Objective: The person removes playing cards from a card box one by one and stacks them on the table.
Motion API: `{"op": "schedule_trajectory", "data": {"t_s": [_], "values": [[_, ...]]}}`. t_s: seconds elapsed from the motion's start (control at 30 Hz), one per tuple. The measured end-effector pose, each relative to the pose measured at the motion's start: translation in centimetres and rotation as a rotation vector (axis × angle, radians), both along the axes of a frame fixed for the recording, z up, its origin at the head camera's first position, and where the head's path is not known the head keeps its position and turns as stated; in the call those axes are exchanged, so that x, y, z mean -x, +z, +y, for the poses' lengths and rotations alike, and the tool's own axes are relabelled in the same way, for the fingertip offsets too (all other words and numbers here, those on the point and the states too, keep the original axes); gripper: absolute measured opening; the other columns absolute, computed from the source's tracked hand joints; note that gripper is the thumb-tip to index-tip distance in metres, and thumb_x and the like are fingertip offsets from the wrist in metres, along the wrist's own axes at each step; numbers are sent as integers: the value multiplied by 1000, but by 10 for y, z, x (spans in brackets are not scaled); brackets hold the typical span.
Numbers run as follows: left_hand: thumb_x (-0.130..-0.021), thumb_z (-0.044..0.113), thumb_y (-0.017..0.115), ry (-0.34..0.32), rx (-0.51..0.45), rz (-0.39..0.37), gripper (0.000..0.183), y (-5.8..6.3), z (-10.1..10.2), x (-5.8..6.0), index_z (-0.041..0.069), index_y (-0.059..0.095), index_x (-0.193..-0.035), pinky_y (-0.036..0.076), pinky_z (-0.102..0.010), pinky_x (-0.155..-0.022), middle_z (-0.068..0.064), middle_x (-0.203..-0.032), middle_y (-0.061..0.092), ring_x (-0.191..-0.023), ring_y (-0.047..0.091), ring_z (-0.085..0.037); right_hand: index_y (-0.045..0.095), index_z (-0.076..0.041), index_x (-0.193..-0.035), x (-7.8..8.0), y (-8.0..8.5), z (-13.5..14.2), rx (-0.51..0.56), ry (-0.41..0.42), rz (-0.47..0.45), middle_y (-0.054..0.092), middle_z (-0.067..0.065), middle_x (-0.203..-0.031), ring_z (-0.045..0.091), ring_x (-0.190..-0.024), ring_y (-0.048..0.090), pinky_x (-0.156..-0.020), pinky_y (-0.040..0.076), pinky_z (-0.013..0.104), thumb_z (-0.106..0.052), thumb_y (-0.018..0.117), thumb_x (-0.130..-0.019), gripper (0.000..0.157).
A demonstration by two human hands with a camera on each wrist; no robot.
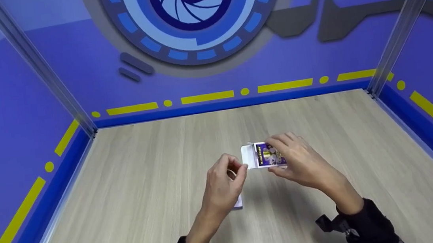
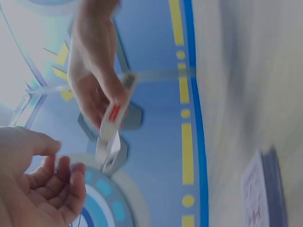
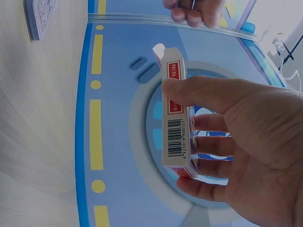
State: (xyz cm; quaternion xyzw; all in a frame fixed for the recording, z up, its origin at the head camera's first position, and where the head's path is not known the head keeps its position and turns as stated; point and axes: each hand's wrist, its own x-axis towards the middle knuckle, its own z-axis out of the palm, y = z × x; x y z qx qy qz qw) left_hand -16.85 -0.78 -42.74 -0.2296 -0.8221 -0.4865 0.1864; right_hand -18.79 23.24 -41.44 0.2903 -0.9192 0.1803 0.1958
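Note:
My right hand grips a small purple and white card box above the table, thumb on its barcoded side. The box's white end flap stands open toward my left hand. That hand hovers just left of the flap with loosely curled fingers and holds nothing that I can see. A stack of cards lies flat on the table under the left hand, seen also as the deck and as the deck in the wrist views.
The wooden tabletop is enclosed by blue walls with yellow dashes on the left, back and right. Metal corner posts stand at the two far corners.

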Motion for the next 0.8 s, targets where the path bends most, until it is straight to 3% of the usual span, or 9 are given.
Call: {"op": "schedule_trajectory", "data": {"t_s": [0.17,0.47,0.8], "values": [[-95,-2,69,-37,-96,-75,16,-7,4,4,7,55,-96,57,-27,-69,0,-89,61,-82,63,-11,59,-3,-139,-5,-1,-9,-24,41,10,61,11,-130,27,-115,56,-94,51,46,-24,92,-79,71],[-96,3,69,-34,-105,-260,17,-19,0,16,7,53,-101,49,-22,-68,-2,-93,60,-81,57,-12,58,-5,-137,-7,-6,-23,-49,141,-1,61,9,-131,26,-119,55,-99,49,47,-25,92,-79,70],[-89,1,76,-28,-99,-348,25,-19,-1,18,7,53,-101,50,-22,-70,-1,-93,61,-82,58,-12,58,-5,-136,-8,-7,-26,-59,163,3,61,9,-128,26,-117,55,-101,48,47,-25,92,-78,70]]}}
